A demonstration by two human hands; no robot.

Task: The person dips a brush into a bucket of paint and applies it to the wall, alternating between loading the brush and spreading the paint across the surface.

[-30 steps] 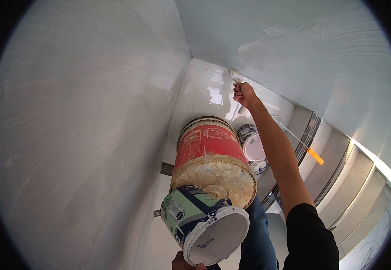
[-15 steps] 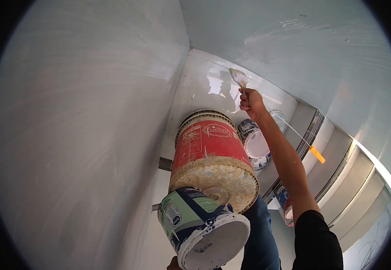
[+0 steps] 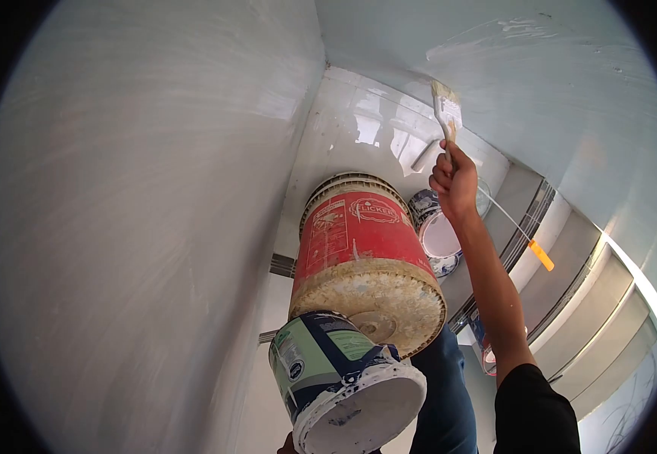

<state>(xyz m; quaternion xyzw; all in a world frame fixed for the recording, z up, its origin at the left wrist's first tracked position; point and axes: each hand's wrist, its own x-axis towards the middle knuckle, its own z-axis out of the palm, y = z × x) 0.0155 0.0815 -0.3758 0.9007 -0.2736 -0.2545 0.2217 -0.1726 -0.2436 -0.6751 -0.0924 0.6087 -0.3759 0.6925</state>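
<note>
The right hand (image 3: 455, 178) is closed around the handle of a paint brush (image 3: 448, 110), held up beside the bluish wall (image 3: 585, 113); whether the bristles touch it, I cannot tell. Of the left hand (image 3: 287, 446) only a sliver shows by the tub (image 3: 313, 363), so its grip cannot be told. The brush should be light, stiff in the handle and soft at the bristles, best held low on the handle, clear of wet paint. The tub looks firm-walled; its smeared rim may be slippery, so the base or side gives better hold. Counting outward: one brush, one tub, one red drum (image 3: 366, 234), two small pots (image 3: 424, 210) beside it, one orange-handled roller (image 3: 542, 256).
</note>
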